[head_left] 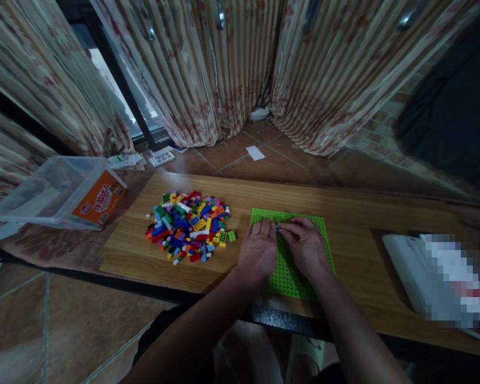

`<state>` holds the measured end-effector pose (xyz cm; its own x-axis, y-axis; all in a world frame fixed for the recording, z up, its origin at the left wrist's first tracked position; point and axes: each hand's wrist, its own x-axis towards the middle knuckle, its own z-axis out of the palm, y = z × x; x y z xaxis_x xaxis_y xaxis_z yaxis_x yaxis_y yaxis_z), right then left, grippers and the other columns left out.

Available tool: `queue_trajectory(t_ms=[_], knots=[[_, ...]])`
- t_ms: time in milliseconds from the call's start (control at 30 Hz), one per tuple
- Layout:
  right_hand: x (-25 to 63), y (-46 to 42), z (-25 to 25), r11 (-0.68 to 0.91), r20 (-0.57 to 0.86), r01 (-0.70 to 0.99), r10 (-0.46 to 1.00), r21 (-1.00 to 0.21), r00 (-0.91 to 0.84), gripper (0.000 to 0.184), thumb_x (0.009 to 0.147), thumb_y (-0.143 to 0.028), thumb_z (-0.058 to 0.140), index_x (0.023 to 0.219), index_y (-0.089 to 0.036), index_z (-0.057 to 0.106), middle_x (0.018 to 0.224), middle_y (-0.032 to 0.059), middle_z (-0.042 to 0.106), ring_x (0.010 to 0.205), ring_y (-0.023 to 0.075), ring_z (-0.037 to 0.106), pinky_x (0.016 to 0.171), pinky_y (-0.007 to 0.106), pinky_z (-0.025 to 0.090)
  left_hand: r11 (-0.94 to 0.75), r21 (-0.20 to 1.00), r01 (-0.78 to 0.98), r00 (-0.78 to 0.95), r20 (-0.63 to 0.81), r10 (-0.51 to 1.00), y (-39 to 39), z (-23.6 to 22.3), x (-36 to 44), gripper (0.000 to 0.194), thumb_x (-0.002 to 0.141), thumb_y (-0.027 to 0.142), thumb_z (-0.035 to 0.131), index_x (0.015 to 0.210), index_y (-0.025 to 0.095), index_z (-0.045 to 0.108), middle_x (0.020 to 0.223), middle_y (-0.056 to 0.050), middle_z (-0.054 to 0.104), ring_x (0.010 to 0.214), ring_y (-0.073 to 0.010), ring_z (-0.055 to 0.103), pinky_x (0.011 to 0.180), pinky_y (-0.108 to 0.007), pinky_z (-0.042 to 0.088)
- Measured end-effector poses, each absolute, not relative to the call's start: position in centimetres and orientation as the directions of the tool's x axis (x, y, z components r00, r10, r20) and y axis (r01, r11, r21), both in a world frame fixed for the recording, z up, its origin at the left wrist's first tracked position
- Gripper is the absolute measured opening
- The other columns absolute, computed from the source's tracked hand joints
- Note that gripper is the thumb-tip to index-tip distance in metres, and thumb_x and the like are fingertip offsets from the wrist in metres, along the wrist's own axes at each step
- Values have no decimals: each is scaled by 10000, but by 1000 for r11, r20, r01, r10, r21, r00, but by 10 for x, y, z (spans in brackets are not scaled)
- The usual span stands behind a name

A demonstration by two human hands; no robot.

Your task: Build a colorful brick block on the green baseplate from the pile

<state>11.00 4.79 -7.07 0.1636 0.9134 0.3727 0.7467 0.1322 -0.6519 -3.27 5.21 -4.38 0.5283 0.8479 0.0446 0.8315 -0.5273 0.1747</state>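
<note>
A bright green studded baseplate [291,272] lies on the wooden tabletop in front of me. Over its far left part rests my left hand [259,250], fingers bent and pressed together; what they hold, if anything, is hidden. My right hand [307,246] comes in from the other side, thumb and forefinger pinched on a small bluish brick [277,228] between the two hands. The brick is mostly covered by fingertips, and I cannot tell whether it is seated on the studs. Left of the baseplate lies a heap of loose colourful toy bricks [192,226].
A clear plastic bin [60,213] with an orange label stands at the table's left end. A white object [404,266], partly blurred out, lies on the right. Striped curtains [224,80] hang beyond the table, and a white paper [255,153] lies on the tiled floor.
</note>
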Motion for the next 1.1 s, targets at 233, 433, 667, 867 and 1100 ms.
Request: queue_trajectory(t_ms=[233, 433, 667, 867, 1100], knots=[[108, 49, -73, 142, 398, 758, 903, -637, 165, 304, 896, -396, 529, 867, -230, 783, 965, 100, 632, 933, 252, 567, 884, 453, 465, -515, 113, 850, 512, 53, 857, 53, -41, -30, 483, 907, 117, 345, 1368, 47, 469, 1352, -181, 547, 1183, -267, 530, 987, -385, 452], [109, 49, -75, 143, 401, 753, 900, -642, 171, 301, 897, -404, 530, 861, -241, 780, 967, 88, 628, 934, 245, 564, 879, 441, 467, -509, 99, 855, 510, 18, 860, 52, -41, -30, 495, 913, 126, 344, 1391, 56, 447, 1403, -161, 509, 1205, -260, 513, 1007, -380, 440], [109, 48, -70, 127, 355, 748, 922, -652, 153, 295, 887, -423, 537, 920, -243, 768, 998, 98, 630, 983, 260, 573, 923, 469, 464, -502, 133, 855, 499, 57, 865, 54, -38, -30, 458, 905, 115, 349, 1331, 61, 507, 1344, -156, 557, 1160, -259, 532, 983, -383, 446], [132, 34, -55, 88, 285, 667, 939, -740, 192, 462, 850, -499, 578, 1218, -223, 625, 1144, 111, 646, 1032, 256, 605, 904, 457, 491, -494, 221, 841, 480, 118, 869, 55, -42, -35, 462, 871, 119, 409, 1321, 99, 512, 1366, -133, 537, 1182, -257, 506, 1006, -392, 425], [157, 17, -48, 105, 217, 762, 975, -639, 48, 355, 810, -455, 630, 1078, -227, 682, 1126, 97, 649, 1067, 265, 599, 956, 466, 469, -490, 312, 814, 459, 173, 872, 61, -45, -36, 497, 855, 126, 450, 1351, 134, 480, 1323, -106, 557, 1174, -244, 490, 1000, -387, 418]])
